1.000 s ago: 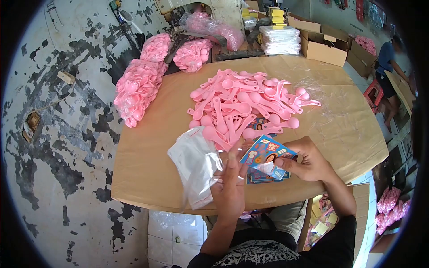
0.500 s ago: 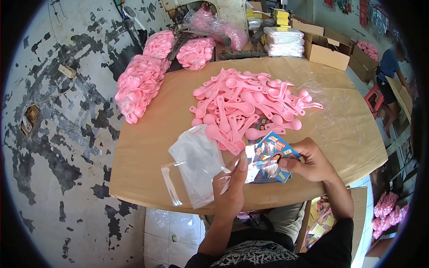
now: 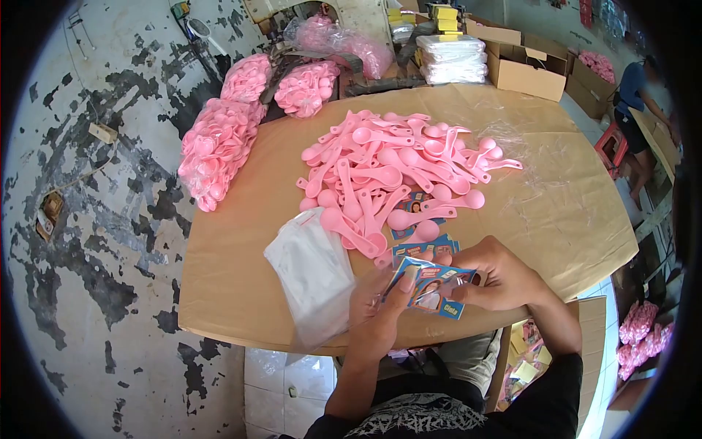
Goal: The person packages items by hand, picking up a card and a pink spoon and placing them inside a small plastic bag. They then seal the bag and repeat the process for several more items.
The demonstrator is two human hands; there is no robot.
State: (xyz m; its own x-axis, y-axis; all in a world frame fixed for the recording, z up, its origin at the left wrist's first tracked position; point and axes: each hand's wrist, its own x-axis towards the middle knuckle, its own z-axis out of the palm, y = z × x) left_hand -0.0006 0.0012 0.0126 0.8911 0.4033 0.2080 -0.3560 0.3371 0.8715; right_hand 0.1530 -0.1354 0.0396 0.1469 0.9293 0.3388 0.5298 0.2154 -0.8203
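Note:
My left hand point(image 3: 379, 313) is closed on a transparent plastic bag at the front edge of the table, thumb on top. A blue printed card point(image 3: 436, 291) lies at the mouth of this bag, at least partly inside it. The fingers of my right hand point(image 3: 499, 276) pinch the card's right side. Just beyond my hands are more blue cards point(image 3: 420, 249), partly covered by the held one. A pink measuring spoon point(image 3: 425, 232) rests by them, at the near edge of a large pile of pink spoons point(image 3: 380, 175). Left of my hands lies a stack of transparent bags point(image 3: 308, 267).
Bags filled with pink spoons point(image 3: 219, 150) stand at the table's left edge. Behind are stacked plastic packs point(image 3: 453, 60) and an open cardboard box point(image 3: 528, 77). Another box of yellow pieces point(image 3: 523, 372) stands by my right side. A person point(image 3: 640, 110) is at far right.
The card and bag have come nearer to my body, and the card sits lower and flatter between my hands. More of the loose cards beyond shows. The view has shifted slightly.

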